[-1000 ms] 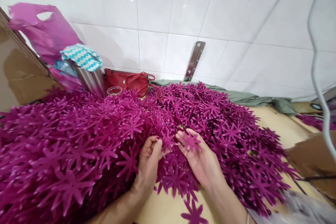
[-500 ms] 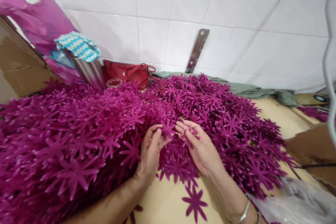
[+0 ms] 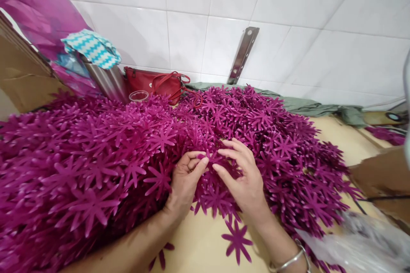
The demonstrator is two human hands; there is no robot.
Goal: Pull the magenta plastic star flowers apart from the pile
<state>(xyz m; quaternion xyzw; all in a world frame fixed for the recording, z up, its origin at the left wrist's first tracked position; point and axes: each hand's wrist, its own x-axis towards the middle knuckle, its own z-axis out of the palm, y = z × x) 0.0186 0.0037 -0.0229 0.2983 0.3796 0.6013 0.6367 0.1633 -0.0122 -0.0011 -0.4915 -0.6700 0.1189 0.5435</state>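
Between thumb and fingertips, my left hand (image 3: 185,183) pinches a purple fabric flower piece (image 3: 210,158) by its petals. My right hand (image 3: 246,179) is just to the right of that piece, thumb and fingers apart; whether a fingertip touches it I cannot tell. A large heap of the same star-shaped purple flower pieces (image 3: 96,166) surrounds both hands. In front of the heap, one loose flower piece (image 3: 237,239) lies flat on the tan tabletop (image 3: 195,247).
A red purse (image 3: 144,80), a steel tumbler (image 3: 107,81) with a patterned cloth on top and a clear round lid (image 3: 139,96) stand behind the heap. A pink plastic bag (image 3: 48,13) is at the left, cardboard (image 3: 384,179) and clear plastic (image 3: 361,239) at the right.
My left thumb has closed onto the flower piece. The right hand's fingers have spread, and the purple piece seen in them before no longer shows there. The view has tilted slightly.
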